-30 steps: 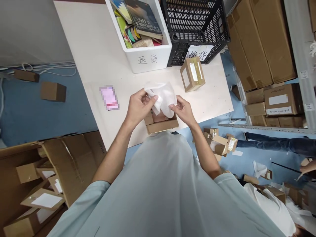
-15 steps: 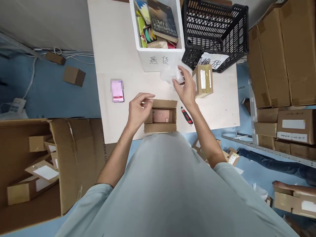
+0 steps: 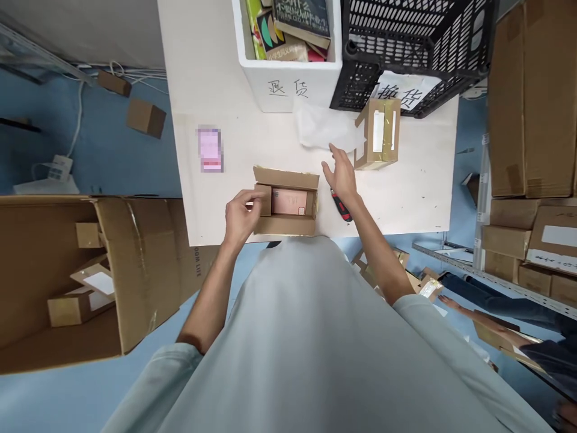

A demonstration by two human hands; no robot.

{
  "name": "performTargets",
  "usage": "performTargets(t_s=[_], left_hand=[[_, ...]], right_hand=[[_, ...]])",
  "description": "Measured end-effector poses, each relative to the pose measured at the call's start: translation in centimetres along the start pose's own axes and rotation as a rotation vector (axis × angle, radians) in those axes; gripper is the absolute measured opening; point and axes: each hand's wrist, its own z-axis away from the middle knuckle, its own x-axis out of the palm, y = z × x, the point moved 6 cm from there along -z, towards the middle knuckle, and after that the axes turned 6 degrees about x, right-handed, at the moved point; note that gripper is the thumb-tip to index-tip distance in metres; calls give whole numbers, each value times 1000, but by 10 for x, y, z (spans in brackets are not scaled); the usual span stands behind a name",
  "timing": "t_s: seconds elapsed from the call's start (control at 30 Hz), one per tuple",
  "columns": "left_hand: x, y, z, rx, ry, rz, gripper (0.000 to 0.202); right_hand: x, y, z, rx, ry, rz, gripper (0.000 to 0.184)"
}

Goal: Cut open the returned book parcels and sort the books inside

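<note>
A small open cardboard box (image 3: 285, 226) lies near the table's front edge with its flaps up. Inside it is a pink item (image 3: 289, 202), perhaps a box or a book. My left hand (image 3: 242, 218) is closed at the box's left flap, thumb and fingers bent around its edge. Above the table, to the right of the box, my right hand (image 3: 342, 177) is open and holds nothing. Crumpled clear plastic wrap (image 3: 322, 127) lies just beyond its fingertips. A red and black box cutter (image 3: 341, 207) rests beside that hand, partly covered by it.
A taped carton (image 3: 377, 135) stands at the right. Behind are a white bin (image 3: 293, 90) of books and a black plastic crate (image 3: 392, 45). A phone (image 3: 210, 149) lies at left, a large carton (image 3: 139, 270) below. Another person's arm (image 3: 487, 322) shows at lower right.
My right hand has let go of the plastic wrap, now spread on the table, and drawn back slightly. My left hand has lowered to the box's left flap. The view has shifted.
</note>
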Motion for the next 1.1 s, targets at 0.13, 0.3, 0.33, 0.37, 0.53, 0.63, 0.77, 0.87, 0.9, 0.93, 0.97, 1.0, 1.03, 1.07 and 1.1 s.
performTargets(t_s=[0.13,0.3,0.33,0.37,0.53,0.63,0.77,0.87,0.9,0.93,0.97,1.0,1.03,1.07,1.1], left_hand=[[12,-28,3,-62,-20,-186,45],[40,-48,-1,-87,-48,-333,71],[45,-49,-3,-87,-38,-354,80],[51,-49,-5,-88,-25,-376,87],[69,-47,-16,-86,10,-453,88],[63,-50,-18,-83,41,-367,82],[40,-63,-10,-128,62,-194,72],[21,-73,-2,-150,76,-89,71],[16,-76,0,-142,91,-65,68],[11,-79,2,-133,109,-49,65],[7,-82,3,-127,129,-41,63],[4,-85,4,-123,152,-42,62],[2,-88,4,-121,175,-53,63],[1,-91,3,-117,195,-71,66],[1,-94,2,-111,211,-95,69]], right_hand=[[8,22,68,219,-46,-8,53],[43,29,130,431,-213,66,42],[48,28,135,455,-229,83,42],[52,26,138,467,-240,99,41],[60,14,130,436,-257,199,30],[58,10,124,420,-266,247,26],[55,8,123,424,-269,253,27],[53,9,124,427,-266,268,26],[53,8,123,418,-263,275,26],[52,8,122,407,-258,284,26],[51,8,121,396,-254,293,26],[51,8,119,387,-249,302,26],[50,8,118,378,-245,311,26],[49,8,116,373,-241,320,26],[48,9,115,367,-240,327,26]])
